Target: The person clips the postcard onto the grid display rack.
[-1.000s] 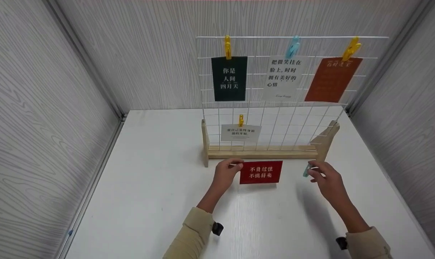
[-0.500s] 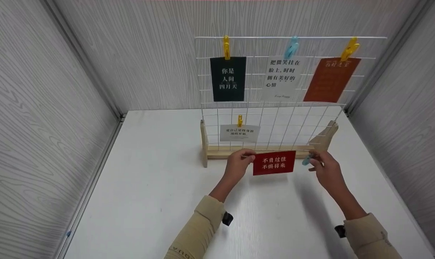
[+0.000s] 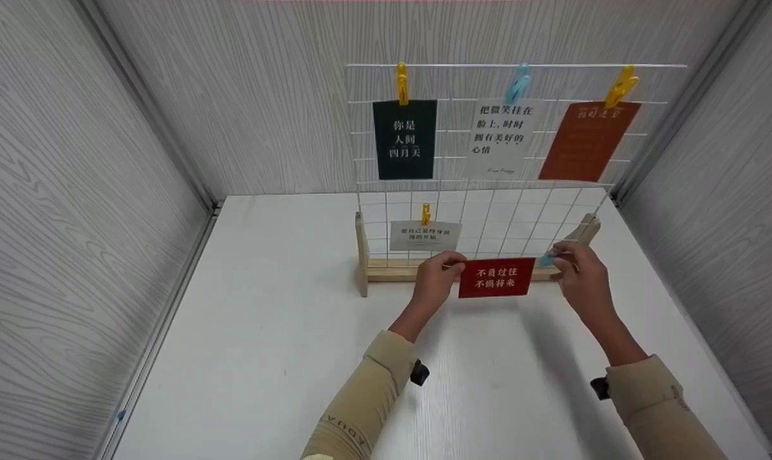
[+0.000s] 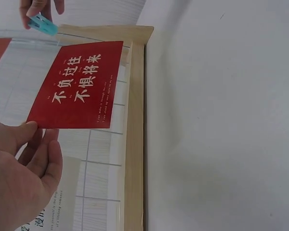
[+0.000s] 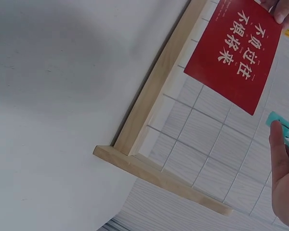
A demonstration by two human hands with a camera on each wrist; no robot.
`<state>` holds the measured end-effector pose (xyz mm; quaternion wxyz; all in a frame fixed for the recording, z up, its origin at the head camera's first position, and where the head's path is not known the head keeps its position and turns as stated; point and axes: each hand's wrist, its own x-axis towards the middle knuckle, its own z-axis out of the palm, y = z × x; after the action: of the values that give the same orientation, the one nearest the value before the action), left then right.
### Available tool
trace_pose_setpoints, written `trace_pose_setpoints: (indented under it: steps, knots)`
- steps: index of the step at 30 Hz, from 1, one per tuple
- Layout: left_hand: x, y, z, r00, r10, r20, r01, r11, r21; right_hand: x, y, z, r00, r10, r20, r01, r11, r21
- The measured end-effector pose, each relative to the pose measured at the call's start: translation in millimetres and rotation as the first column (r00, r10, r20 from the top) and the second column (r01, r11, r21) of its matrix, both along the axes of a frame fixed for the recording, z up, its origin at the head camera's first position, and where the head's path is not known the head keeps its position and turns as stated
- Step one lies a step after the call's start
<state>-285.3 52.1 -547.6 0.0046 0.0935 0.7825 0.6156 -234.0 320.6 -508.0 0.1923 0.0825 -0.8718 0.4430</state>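
My left hand (image 3: 435, 279) pinches a red card (image 3: 496, 281) with white lettering at its upper left edge. The card hangs in front of the lower part of a white wire grid (image 3: 482, 220) on a wooden stand (image 3: 392, 275). Just right of the card, my right hand (image 3: 581, 271) holds a light blue clothespin (image 3: 546, 260) between thumb and fingers. In the right wrist view a small gap separates this clothespin (image 5: 283, 129) from the card (image 5: 236, 53). In the left wrist view the thumb (image 4: 26, 132) lies on the card's corner.
On the grid's top row hang a dark green card (image 3: 405, 156), a white card (image 3: 501, 144) and an orange-red card (image 3: 587, 144), held by yellow and blue clothespins. A smaller white card (image 3: 424, 237) is clipped lower left. Grey wood-grain panels (image 3: 264, 96) surround the white table (image 3: 264, 319).
My left hand has carried the red card right and up toward the grid. My right hand, with the clothespin, has moved up, and the card and clothespin are now closer together.
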Motion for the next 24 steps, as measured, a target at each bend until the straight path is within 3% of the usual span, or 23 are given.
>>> trace_pose_setpoints:
  steps: [5,17,24]
  knots:
    - [-6.7,9.3,2.6,1.000,0.012,-0.005,-0.013,0.999,-0.047,-9.2,-4.0,5.6,0.999,-0.027,0.017,0.027,1.000,-0.009]
    - [-19.4,27.9,8.1,0.999,0.005,-0.033,-0.007,0.998,-0.063,-28.2,-11.6,7.2,0.987,-0.133,-0.092,0.134,0.991,0.006]
    - [-25.3,38.6,13.9,0.995,0.020,-0.100,-0.031,0.994,-0.101,-37.7,-12.9,7.7,0.978,-0.119,-0.171,0.117,0.993,-0.020]
